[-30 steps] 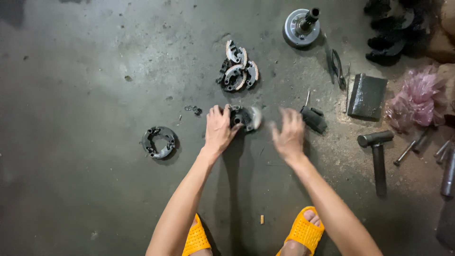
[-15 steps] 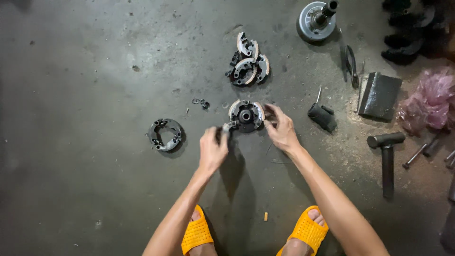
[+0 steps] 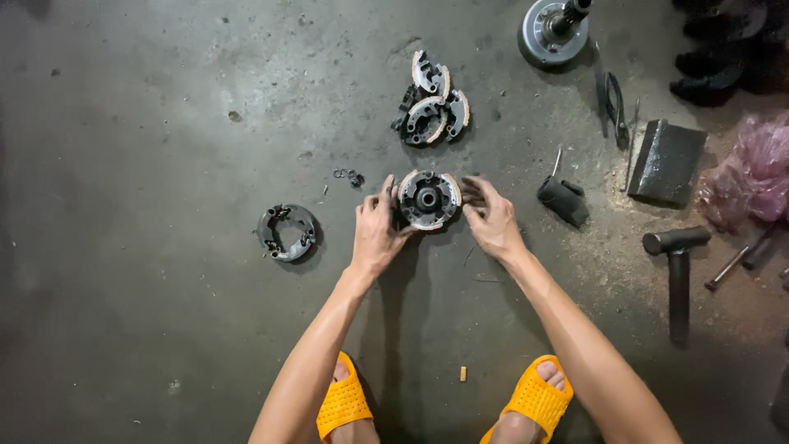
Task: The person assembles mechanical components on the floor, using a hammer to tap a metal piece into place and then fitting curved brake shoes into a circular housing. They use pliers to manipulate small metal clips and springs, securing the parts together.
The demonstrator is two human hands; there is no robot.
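A round grey clutch assembly (image 3: 427,199) with pale shoes around a dark hub lies on the concrete floor. My left hand (image 3: 376,230) grips its left rim with curled fingers. At its right rim, my right hand (image 3: 491,220) touches it with the fingertips. Just beyond lies a small heap of loose clutch shoes (image 3: 431,111). A dark round plate with springs (image 3: 287,233) rests to the left of my left hand.
Small clips (image 3: 350,176) lie near the assembly. To the right are a black socket tool (image 3: 563,200), a hammer (image 3: 675,271), pliers (image 3: 614,105), a dark block (image 3: 666,162) and a pink bag (image 3: 752,173). A clutch bell with shaft (image 3: 555,29) stands far right. Yellow slippers (image 3: 534,400) are below.
Both hands have closed in on the clutch assembly: the right hand came in from the right, and the left hand now holds the rim.
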